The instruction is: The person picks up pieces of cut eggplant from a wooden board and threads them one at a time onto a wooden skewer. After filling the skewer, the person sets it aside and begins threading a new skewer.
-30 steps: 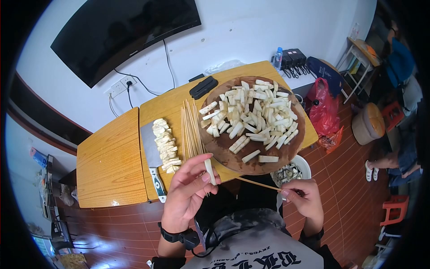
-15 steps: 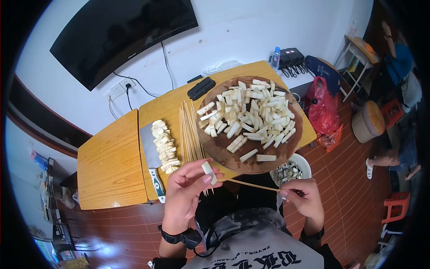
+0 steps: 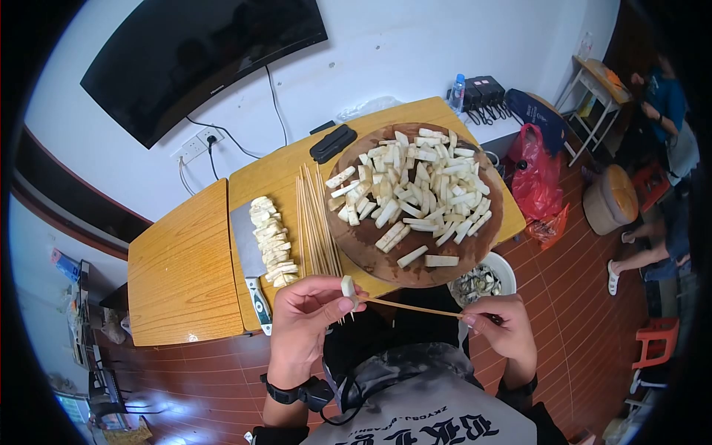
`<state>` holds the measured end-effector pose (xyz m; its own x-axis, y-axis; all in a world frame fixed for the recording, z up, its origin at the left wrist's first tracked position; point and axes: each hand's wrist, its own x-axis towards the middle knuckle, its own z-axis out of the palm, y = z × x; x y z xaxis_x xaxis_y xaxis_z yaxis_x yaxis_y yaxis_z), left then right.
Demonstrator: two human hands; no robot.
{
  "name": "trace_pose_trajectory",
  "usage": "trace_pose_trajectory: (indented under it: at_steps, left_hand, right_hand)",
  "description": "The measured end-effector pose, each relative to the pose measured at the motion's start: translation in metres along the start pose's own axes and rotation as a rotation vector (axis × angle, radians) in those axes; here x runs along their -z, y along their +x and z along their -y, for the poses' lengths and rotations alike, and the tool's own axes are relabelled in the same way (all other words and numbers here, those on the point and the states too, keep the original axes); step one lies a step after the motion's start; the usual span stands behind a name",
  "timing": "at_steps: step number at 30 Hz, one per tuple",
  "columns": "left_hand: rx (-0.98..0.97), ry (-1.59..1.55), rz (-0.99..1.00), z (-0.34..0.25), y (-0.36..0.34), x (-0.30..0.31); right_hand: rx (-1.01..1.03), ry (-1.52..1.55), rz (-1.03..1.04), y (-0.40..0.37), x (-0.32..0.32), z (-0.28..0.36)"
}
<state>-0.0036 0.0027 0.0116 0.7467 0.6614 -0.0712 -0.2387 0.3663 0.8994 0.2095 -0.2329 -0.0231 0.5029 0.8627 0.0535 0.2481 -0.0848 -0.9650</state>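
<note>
My left hand [image 3: 311, 315] pinches a pale vegetable strip [image 3: 348, 288] between thumb and fingers, just past the near edge of the table. Closed around the far end of a bamboo skewer [image 3: 411, 305], my right hand [image 3: 504, 326] holds it almost level. The skewer's other end meets the strip at my left fingertips; how deep it goes is hidden. Many similar cut strips [image 3: 437, 189] lie heaped on a round wooden cutting board [image 3: 360, 248]. Left of the board lies a bundle of loose skewers [image 3: 313, 222]. A cleaver [image 3: 258, 302] carries a row of threaded-looking pale pieces [image 3: 271, 241] on its blade.
A wooden table [image 3: 182, 274] stands against the wall under a television [image 3: 208, 59]. A black case [image 3: 334, 143] lies behind the board. Below the board's right edge is a white bucket [image 3: 506, 276] of scraps. Red bags [image 3: 535, 178], a stool [image 3: 610, 200] and another person [image 3: 664, 111] are at right.
The strip in my left hand has turned more upright, its edge now toward me. My right hand stays nearly still with the skewer. The person at right has lowered an arm.
</note>
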Motion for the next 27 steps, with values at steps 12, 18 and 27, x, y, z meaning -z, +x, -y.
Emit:
trace_pose_trajectory:
  at_steps: [12,18,27]
  left_hand:
    - [-0.038,0.199,-0.009,-0.011,-0.003,-0.001]
    - [-0.034,0.333,0.034,-0.019,-0.005,-0.001]
    - [-0.011,0.374,0.003,-0.018,-0.006,-0.006]
  right_hand:
    - [0.035,-0.095,-0.021,0.002,0.000,0.007]
    - [0.049,-0.130,-0.022,0.003,0.003,0.011]
    - [0.065,-0.115,-0.042,0.001,0.003,0.004]
